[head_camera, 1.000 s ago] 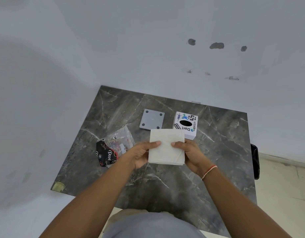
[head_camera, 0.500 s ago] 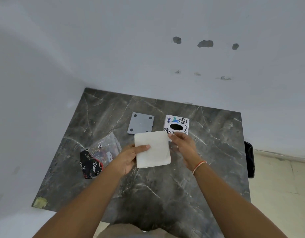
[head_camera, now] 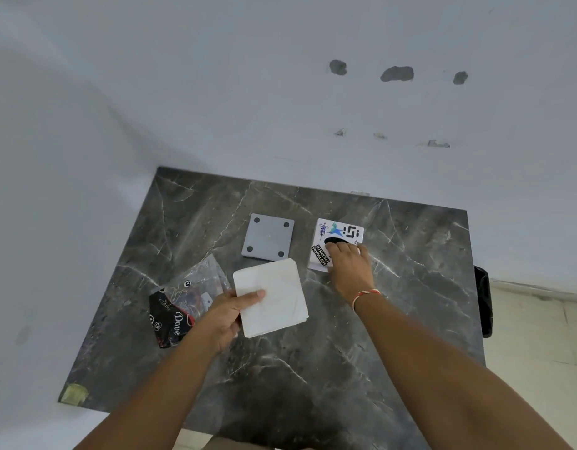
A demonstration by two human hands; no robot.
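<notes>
left grip point(head_camera: 225, 316): clasps the folded white tissue point(head_camera: 274, 297) at its left edge, thumb on top, remaining fingers hidden underneath. holds it flat and slightly turned over the middle of the worktop point(head_camera: 313, 384), just in front of the grey square plate point(head_camera: 268, 241).

right grip point(head_camera: 348, 264): laid on the near half of the white sticker-covered box point(head_camera: 340, 230), fingertips at the rim of the dark oval opening point(head_camera: 334, 241) in the box top. cannot tell whether clasping the box or only resting on it. red-and-white band point(head_camera: 365, 293) around the wrist.

containers:
- white sticker-covered box: stands on the far right part of the worktop, just beside the grey square plate, not touching it. interior dark through the opening; contents not discernible.
- clear plastic bag point(head_camera: 199, 277): lies on the left part of the worktop, partly hidden behind the left grip. contains a black packet point(head_camera: 170, 316) lettered "dove" and small items too blurred to identify.

grey square plate: flat on the worktop, one dark dot near each corner.

dark object point(head_camera: 483, 303): against the right edge of the worktop, kind not discernible.
</notes>
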